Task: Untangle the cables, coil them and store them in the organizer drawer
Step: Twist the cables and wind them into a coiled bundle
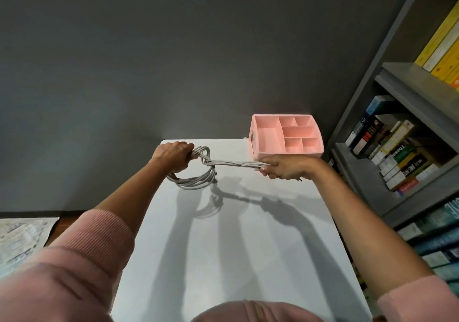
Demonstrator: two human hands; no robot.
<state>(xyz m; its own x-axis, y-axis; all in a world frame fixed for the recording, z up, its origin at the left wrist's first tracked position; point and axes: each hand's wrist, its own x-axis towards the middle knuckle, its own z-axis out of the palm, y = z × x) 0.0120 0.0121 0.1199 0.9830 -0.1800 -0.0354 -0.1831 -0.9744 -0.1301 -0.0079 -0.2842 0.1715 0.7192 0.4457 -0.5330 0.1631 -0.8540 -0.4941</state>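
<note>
Observed from my remote station: the left hand (171, 154) has its fingers curled tight round the upper end of the grey cables (233, 164). The coiled part hangs below that hand as a loop of several strands, raised over the far left part of the white table (236, 247), where it casts a shadow. The right hand (285, 169) is clamped on the other end of the bundle. The strands run taut between the two hands, with a twist close to the left one. The pink organizer (285, 154) stands on the far right corner of the table, just behind the right hand, its divided compartments facing up. I cannot tell whether that hand touches it. To the right is a grey bookshelf (409, 78) packed with books (387, 148). Both forearms are bare, with pink sleeves pushed up
</note>
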